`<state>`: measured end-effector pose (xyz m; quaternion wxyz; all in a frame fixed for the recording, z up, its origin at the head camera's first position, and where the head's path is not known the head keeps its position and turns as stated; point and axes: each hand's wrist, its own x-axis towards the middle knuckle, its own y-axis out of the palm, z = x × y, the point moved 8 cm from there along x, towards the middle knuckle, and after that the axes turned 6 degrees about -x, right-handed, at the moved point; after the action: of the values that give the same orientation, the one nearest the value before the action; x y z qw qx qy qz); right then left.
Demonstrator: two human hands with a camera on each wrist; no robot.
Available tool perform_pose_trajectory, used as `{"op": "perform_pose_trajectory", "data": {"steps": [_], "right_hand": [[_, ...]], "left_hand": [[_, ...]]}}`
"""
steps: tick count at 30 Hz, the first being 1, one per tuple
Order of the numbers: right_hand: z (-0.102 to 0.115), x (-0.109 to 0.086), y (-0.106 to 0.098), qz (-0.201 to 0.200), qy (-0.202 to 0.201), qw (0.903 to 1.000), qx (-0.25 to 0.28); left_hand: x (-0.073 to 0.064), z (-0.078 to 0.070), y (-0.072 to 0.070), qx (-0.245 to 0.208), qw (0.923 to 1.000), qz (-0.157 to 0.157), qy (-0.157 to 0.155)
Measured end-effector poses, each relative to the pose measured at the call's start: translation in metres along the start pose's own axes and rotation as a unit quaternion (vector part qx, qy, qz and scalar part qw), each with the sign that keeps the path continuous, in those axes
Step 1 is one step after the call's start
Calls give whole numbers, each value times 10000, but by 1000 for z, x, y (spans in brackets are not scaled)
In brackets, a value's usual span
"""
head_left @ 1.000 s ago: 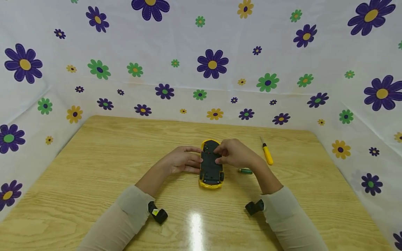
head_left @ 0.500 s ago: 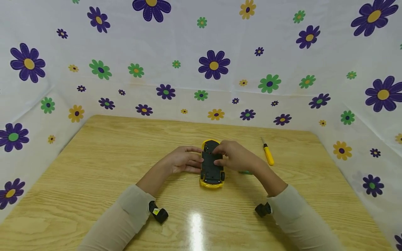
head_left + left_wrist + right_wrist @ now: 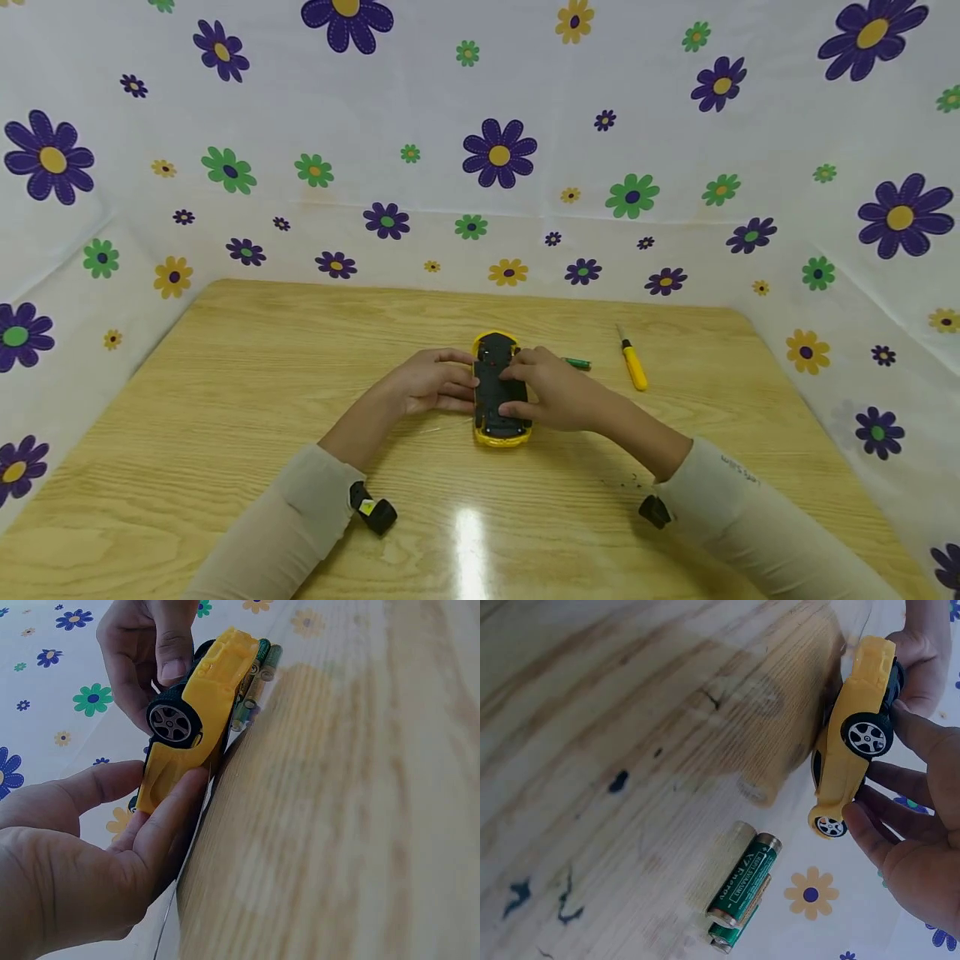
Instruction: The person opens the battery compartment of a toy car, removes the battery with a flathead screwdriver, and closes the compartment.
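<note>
A yellow toy car (image 3: 502, 400) lies upside down on the table, its black underside facing up. My left hand (image 3: 431, 383) grips its left side, with the thumb at the underside's edge and the fingers along the yellow body in the left wrist view. From the other side, my right hand (image 3: 562, 387) rests thumb and fingertips on the black underside. The right wrist view shows those fingers (image 3: 900, 780) fairly straight, near the silver-spoked wheels. Part of the underside is hidden by this hand.
Green AA batteries (image 3: 744, 877) lie on the table beside the car, partly behind the right hand in the head view. A yellow-handled screwdriver (image 3: 633, 367) lies further right. Small dark marks (image 3: 619, 780) dot the tabletop. Flower-patterned cloth (image 3: 360, 150) stands along the table's edges.
My right hand has spread its thumb away from its fingertips on the underside, and the right forearm has swung outward. A battery now shows beyond this hand. The left hand keeps its hold.
</note>
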<state>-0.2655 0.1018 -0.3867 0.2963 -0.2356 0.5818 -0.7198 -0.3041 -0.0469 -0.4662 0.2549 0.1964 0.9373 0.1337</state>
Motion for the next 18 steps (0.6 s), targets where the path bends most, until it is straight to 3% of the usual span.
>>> {"op": "perform_pose_trajectory", "data": {"steps": [18], "right_hand": [[-8,6,5,152,-139,9998,1]], "left_hand": [[-5,-1,3,-109,9997,-201,13]]}}
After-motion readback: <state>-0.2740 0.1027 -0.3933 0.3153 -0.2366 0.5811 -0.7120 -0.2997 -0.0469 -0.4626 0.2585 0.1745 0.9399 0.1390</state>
